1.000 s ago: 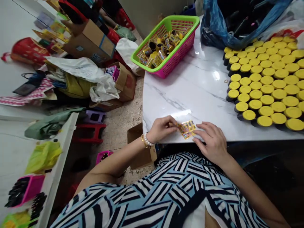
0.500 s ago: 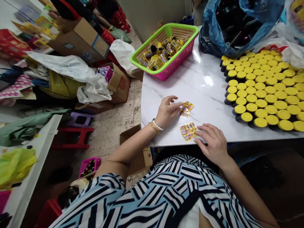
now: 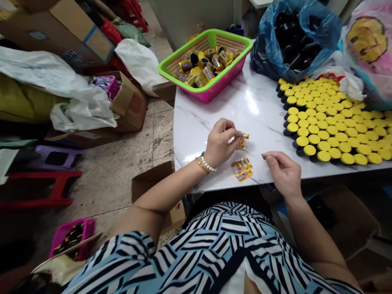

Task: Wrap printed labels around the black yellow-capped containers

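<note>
**L hand (image 3: 219, 143) pinches label strip (image 3: 241, 143) near bench (image 3: 260, 98) front edge**

L fingers (image 3: 228, 132) closed narrow on the strip, its printed yellow end sticking out past the tips. Pearl bracelet (image 3: 207, 164) + gold bangle (image 3: 200, 165) on L wrist. Label stack (image 3: 241, 169) lies flat on the white marble by the front edge, betw. both hands, touched by neither. R hand (image 3: 283, 171) just beside it, R fingers (image 3: 271, 157) loosely curled, small gap, holding nothing.

Back L corner: pink basket w/ green rim (image 3: 205, 87), full of small yellow-and-black packs (image 3: 202, 70). R side: tight rows of black tubes w/ yellow caps (image 3: 324, 130), upright. Back R corner: blue bag (image 3: 295, 41) of black items, just behind the rows. Off bench, L: cardboard box (image 3: 156, 192), red stool (image 3: 39, 179), purple stool (image 3: 56, 157) on tile floor.
</note>
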`<state>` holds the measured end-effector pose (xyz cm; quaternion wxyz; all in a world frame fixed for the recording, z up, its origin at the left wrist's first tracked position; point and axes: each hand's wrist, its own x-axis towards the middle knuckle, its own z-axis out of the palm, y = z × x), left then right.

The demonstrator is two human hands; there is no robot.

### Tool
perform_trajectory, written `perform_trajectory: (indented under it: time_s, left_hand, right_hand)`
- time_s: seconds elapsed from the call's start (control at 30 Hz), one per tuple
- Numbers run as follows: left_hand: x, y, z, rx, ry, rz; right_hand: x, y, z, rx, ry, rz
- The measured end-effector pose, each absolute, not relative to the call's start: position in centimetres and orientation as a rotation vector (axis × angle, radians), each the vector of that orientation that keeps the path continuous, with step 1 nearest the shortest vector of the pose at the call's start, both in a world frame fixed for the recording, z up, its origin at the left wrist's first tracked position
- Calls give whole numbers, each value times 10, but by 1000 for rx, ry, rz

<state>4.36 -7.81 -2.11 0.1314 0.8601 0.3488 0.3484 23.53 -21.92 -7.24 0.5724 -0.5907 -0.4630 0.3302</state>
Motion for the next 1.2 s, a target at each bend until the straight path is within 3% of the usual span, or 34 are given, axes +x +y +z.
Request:
perform_trajectory:
  time_s: [0.2,0.57,0.93,1.2]
  left_hand:
    - [62,-94,-4,2599,831,1019]
    - [43,-80,-16,1760,974,1031]
    - [40,-85,-5,1854,957,1145]
    - [38,-76,-19,1927,1007,1107]
  right_hand:
    - [233,-153,-58,-1174,-861,1080]
    - [211,-134,-62,-1296,-985,957]
    - [202,-139,-59,-1327,-1101,819]
    - [195,-141,-61,-1378,-1402,451]
